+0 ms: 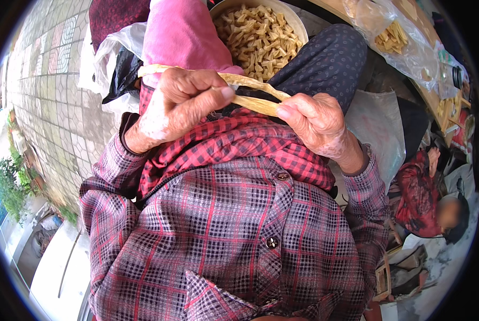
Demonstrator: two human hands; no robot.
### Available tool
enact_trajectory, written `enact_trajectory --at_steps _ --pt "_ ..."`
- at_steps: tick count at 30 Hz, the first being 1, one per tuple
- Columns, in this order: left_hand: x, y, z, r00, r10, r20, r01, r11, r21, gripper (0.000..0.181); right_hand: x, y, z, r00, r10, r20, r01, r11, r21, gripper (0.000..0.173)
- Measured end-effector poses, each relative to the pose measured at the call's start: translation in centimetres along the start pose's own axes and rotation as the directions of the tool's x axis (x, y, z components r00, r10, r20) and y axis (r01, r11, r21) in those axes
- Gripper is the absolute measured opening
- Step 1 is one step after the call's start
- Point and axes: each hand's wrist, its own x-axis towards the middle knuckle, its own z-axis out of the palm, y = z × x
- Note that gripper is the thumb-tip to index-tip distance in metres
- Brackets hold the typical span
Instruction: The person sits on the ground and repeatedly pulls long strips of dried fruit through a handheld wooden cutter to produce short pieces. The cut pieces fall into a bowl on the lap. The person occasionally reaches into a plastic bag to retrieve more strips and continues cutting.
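Observation:
Between my two hands a pale yellow, folded strip [257,105] that looks fibrous is stretched over my lap. My left hand [187,100] pinches it between thumb and fingers, and one length sticks out past the back of that hand. The strip doubles back at my right hand [317,120], whose thumb and fingers grip the bend. Just beyond the hands stands a round metal basin [301,28] filled with short knotted pieces [263,42] of similar yellow strip. A pink cloth [187,36] covers my knee on the left.
At the upper right, a clear plastic bag [356,16] and a bundle of yellow strips [392,38] lie on a wooden table [430,102]. Another person [418,200] in red sits at the right. Plastic bags [119,60] lie left of my knee, beside paving [51,104].

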Motion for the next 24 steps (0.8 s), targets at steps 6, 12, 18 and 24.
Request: enact_trajectory --at_steps 6,12,18,24 --pt "2.5 0.7 -3.1 0.975 0.086 -0.205 -0.058 0.989 0.138 0.016 3.9 1.3 -0.4 0.992 -0.076 -0.105 0.057 0.983 -0.174 0.009" --pt "7.0 0.2 -5.2 0.99 0.078 -0.121 -0.06 0.987 0.147 0.023 6.6 3.0 -3.6 0.993 -0.033 -0.113 0.004 0.97 -0.242 0.018" --pt "12.2 -1.0 -6.2 0.984 0.165 -0.062 -0.145 0.957 0.249 0.025 8.1 6.0 -6.0 0.988 0.059 -0.145 -0.081 0.985 -0.154 0.02" --pt "16.8 -1.5 -6.4 0.987 0.123 -0.107 -0.103 0.979 0.175 0.022 9.9 9.3 -8.0 0.977 0.058 -0.206 -0.071 0.996 -0.056 0.021"
